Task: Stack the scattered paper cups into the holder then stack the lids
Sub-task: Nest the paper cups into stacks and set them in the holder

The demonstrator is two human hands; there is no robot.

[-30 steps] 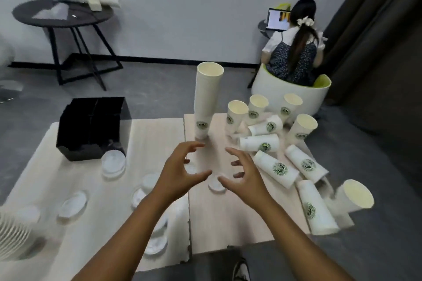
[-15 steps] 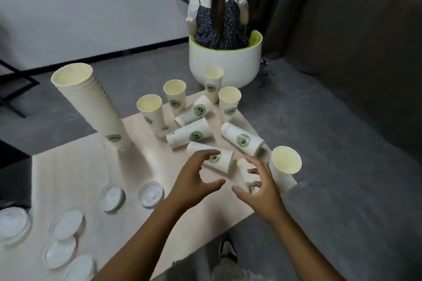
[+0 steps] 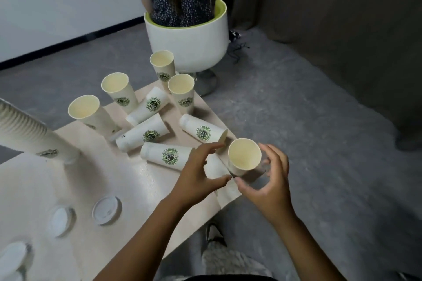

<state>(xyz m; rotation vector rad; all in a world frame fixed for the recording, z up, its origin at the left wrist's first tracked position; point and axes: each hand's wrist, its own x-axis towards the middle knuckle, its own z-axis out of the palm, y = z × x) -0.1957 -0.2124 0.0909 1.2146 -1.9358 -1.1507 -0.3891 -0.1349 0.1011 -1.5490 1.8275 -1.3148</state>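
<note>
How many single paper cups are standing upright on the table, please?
5: back cup, front-right cup, middle cup, leftmost cup, and corner cup between left hand and right hand. Tall stack excluded.

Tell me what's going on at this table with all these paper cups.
A person is gathering scattered paper cups. Both hands are open and closing in on the upright cup at the table's near right corner: the left hand over a cup lying beside it, the right hand curled around it, neither gripping yet. A tall stack of cups stands at the left, more cups stand or lie scattered, and lids lie loose.
</note>
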